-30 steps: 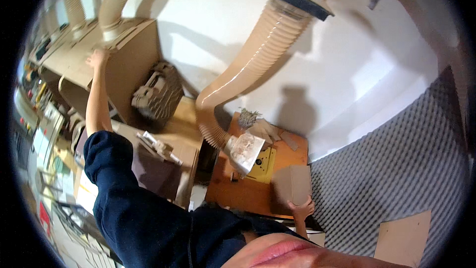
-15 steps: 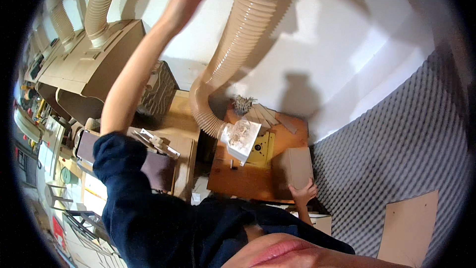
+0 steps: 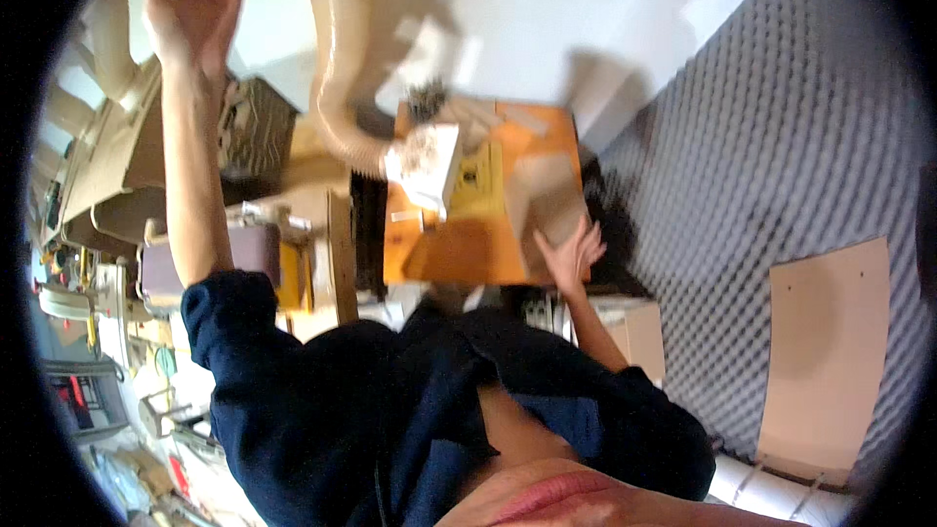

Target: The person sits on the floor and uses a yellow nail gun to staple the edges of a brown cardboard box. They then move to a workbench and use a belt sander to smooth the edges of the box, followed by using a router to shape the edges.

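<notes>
My left hand [image 3: 203, 15] is raised high at the upper left, empty, its fingers stretched out and a ring on one of them. At the right side of an orange wooden tabletop [image 3: 449, 252] my right hand [image 3: 573, 254] has its fingers spread. It is at the near end of a brown box [image 3: 559, 197]; blur hides whether it touches the box. A white dust hood [image 3: 429, 166], with what looks like sawdust on it, hangs over the tabletop on a ribbed beige hose [image 3: 340, 68]. Beside the hood lies a yellow plate [image 3: 480, 174].
Grey egg-crate foam [image 3: 722, 166] covers the right wall, with a brown board [image 3: 830, 361] against it. Thin wood strips [image 3: 522, 119] and a dark bristly bundle [image 3: 427, 100] sit at the tabletop's back. On the left stand a brown hooded cabinet [image 3: 122, 151] and a purplish-grey padded surface [image 3: 210, 262].
The view has shifted, so the tabletop appears higher and further left. My left hand has moved left, away from the hose's top, its fingers straighter. My right hand's fingers have spread wider.
</notes>
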{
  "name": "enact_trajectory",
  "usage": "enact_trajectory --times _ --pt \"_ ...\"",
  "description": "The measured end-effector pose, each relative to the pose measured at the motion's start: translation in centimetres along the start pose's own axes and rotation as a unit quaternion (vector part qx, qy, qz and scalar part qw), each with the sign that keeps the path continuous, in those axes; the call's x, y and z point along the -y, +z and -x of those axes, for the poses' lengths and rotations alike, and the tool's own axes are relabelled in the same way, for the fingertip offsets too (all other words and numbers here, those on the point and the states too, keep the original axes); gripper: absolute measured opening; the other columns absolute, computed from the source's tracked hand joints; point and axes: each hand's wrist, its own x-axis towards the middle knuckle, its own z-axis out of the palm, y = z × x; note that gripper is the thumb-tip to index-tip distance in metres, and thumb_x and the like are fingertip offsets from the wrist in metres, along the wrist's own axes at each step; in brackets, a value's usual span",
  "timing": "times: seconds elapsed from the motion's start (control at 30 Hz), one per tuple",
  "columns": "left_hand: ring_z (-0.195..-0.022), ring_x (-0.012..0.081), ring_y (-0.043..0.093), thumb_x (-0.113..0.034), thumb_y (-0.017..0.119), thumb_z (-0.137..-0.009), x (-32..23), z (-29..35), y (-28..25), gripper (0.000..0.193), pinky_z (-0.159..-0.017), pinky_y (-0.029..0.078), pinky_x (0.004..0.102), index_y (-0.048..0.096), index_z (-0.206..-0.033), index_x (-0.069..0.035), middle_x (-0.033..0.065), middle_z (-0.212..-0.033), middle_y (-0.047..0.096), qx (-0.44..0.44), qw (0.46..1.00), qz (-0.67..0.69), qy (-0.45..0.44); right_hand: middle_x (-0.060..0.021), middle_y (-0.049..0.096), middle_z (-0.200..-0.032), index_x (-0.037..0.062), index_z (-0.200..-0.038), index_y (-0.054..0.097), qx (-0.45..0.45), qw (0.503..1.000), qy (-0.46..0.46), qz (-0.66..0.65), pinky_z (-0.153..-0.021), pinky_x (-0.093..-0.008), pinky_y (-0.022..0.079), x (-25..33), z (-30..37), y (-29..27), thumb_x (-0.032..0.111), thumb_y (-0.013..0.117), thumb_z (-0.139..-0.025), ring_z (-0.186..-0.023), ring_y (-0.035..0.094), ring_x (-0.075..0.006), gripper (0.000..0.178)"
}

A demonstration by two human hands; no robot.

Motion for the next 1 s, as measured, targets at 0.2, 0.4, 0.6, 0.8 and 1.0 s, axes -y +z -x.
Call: enact_trajectory --times 0.2,0.4,0.6,0.8,1.0 --pt "-0.089 0.0169 0.052 -0.026 0.044 -0.093 18.1 7.3 2.3 0.026 -0.089 0.04 0.0312 0.053 -0.087 -0.002 0.0065 -0.084 0.053 -0.201 0.933 -0.282 0.101 -0.0282 0.006 -0.148 -0.0038 -0.143 0.005 -0.101 0.969 0.075 -0.215 -0.112 -0.0503 0.011 -5.9 6.7 -0.3 0.046 0.073 -0.074 -0.138 0.01 -0.04 0.109" --pt "-0.065 0.0105 0.055 -0.015 0.053 -0.092 35.5 32.3 -3.5 0.013 -0.061 0.045 0.022 0.058 -0.099 -0.004 0.0034 -0.082 0.06 -0.338 0.82 -0.328 -0.325 -0.0299 0.006 -0.147 -0.0067 -0.143 -0.006 0.066 0.959 0.079 -0.265 -0.113 -0.0425 0.014 -9.6 11.7 8.4 0.04 0.082 -0.066 -0.138 0.012 -0.0371 0.126" --pt "-0.068 0.0117 0.056 -0.018 0.054 -0.093 51.7 53.6 -13.8 0.019 -0.062 0.048 0.0262 0.062 -0.101 -0.003 0.0029 -0.08 0.059 -0.417 0.691 -0.124 -0.577 -0.0274 0.029 -0.137 -0.0102 -0.13 0.034 0.098 0.933 0.121 -0.324 -0.104 -0.0455 0.026 -9.4 6.7 13.9 0.031 0.08 -0.071 -0.124 0.033 -0.0357 0.086" --pt "-0.083 0.0208 0.059 -0.021 0.049 -0.093 67.5 63.7 -33.5 0.026 -0.075 0.05 0.0301 0.056 -0.113 -0.006 0.0066 -0.093 0.061 -0.555 0.753 0.125 -0.33 -0.022 0.044 -0.13 -0.0066 -0.127 0.043 0.023 0.937 0.107 -0.332 -0.101 -0.0451 0.031 -10.7 1.8 16.4 0.031 0.075 -0.076 -0.118 0.043 -0.034 0.07" --pt "-0.086 0.0211 0.059 -0.021 0.047 -0.094 73.6 58.5 -44.9 0.026 -0.076 0.05 0.0307 0.056 -0.113 -0.005 0.0072 -0.094 0.061 -0.492 0.824 0.14 -0.242 -0.0227 0.049 -0.126 -0.0072 -0.125 0.045 -0.072 0.949 -0.107 -0.289 -0.099 -0.0398 0.036 -16.6 -8.3 22.3 0.032 0.073 -0.076 -0.116 0.047 -0.0308 0.068"
